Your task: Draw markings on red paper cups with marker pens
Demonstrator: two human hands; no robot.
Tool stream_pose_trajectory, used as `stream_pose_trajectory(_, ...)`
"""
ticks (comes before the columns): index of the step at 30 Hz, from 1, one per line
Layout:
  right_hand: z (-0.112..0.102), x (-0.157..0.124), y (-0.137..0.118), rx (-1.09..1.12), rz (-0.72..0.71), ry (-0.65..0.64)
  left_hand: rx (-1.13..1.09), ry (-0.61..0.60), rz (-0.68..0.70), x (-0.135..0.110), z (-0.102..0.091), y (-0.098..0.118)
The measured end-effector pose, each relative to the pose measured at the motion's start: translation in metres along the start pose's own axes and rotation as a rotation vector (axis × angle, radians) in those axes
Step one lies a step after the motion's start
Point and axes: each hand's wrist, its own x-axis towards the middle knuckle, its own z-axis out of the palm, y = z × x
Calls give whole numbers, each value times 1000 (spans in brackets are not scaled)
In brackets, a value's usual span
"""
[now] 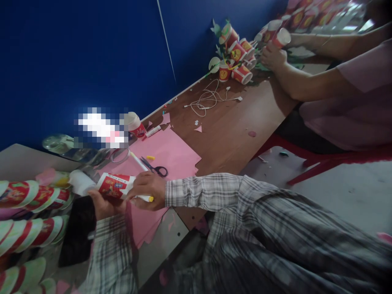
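One brown tabletop — blue wall alongside

Room is left over the brown tabletop, right of the pink paper. Passage is hindered by the held cup, 1 pair of scissors, nested cups at left and clustered cups behind.

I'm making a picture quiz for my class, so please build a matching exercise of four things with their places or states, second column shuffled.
1. Left hand
2. Right hand
3. Scissors
4. White earphones

A. Lying on pink paper
B. Holding a yellow-ended pen
C. Loosely looped on the brown tabletop
D. Supporting a red-and-white cup

Pairs: 1-D, 2-B, 3-A, 4-C
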Motion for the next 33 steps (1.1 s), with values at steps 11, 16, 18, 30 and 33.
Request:
stream_pose_trajectory(11,-13,8,12,-14,87,13,43,-14,-19,-3,7,0)
stream_pose_trajectory(16,-8,5,10,-8,53,29,41,-29,-35,-1,6,-1)
stream_pose_trajectory(18,-5,4,9,-4,50,59,35,-20,-38,-2,7,0)
stream_pose_trajectory(30,-4,5,11,-26,131,18,-4,-33,-93,-9,14,3)
stream_pose_trajectory(33,-6,5,11,-2,106,26,32,-32,-51,-8,15,3)
